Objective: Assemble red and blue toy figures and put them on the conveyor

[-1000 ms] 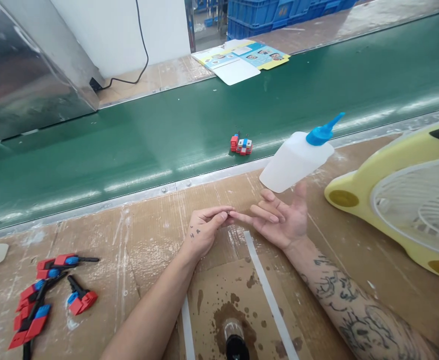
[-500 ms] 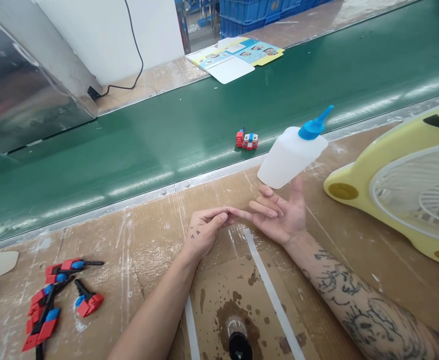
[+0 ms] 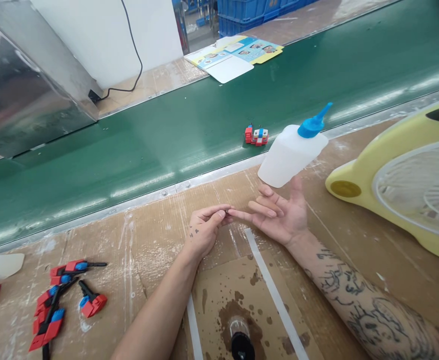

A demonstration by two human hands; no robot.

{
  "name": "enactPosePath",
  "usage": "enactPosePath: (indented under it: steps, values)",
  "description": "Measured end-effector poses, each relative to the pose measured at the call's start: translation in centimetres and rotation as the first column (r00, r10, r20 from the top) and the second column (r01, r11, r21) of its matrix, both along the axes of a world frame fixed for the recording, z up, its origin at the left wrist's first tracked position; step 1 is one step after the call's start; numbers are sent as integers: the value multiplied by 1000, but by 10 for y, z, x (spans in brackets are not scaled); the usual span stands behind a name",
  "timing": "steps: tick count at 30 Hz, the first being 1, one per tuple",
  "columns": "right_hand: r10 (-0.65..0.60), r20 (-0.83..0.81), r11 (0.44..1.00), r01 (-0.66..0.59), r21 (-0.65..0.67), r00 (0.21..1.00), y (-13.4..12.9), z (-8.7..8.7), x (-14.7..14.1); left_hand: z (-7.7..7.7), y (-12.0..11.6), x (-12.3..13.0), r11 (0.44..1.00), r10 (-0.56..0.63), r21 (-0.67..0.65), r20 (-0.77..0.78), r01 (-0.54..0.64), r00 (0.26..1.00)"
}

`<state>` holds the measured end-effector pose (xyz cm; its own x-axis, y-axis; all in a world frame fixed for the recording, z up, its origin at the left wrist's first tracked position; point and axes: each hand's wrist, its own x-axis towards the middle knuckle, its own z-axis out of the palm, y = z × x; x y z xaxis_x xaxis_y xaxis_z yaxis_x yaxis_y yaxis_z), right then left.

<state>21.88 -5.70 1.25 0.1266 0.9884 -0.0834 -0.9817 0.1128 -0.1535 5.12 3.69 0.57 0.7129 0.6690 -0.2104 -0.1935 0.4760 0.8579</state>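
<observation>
A hand could slide over the tabletop (image 3: 152,230) between the left hand (image 3: 202,230) and the red-blue parts (image 3: 52,327) at far left. Ahead of the right hand (image 3: 281,215), the bottle (image 3: 292,155) blocks the direct way to the belt (image 3: 140,145); a narrower lane runs between bottle and fan (image 3: 410,175). Between the forearms, a black-topped container (image 3: 242,345) obstructs the near side. On the belt, a small red assembly (image 3: 257,137) stands left of the bottle, with room farther left.

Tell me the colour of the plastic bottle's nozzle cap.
The nozzle cap is bright blue, seen best in the head view.
</observation>
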Motion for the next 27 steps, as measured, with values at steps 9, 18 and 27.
enactPosePath:
  steps: [9,18,27]
  values:
    - [1,24,1000,-1,-5,1000,0,0,0,2,1,0,999,5,-42,4,-5,1000]
    - [25,72,999,-27,32,997,1,0,-1,1,1,0,999,0,-42,17,0,1000]
    - [34,142,997,-43,60,989,2,-1,-2,3,1,-1,997,-17,-71,22,19,1000]
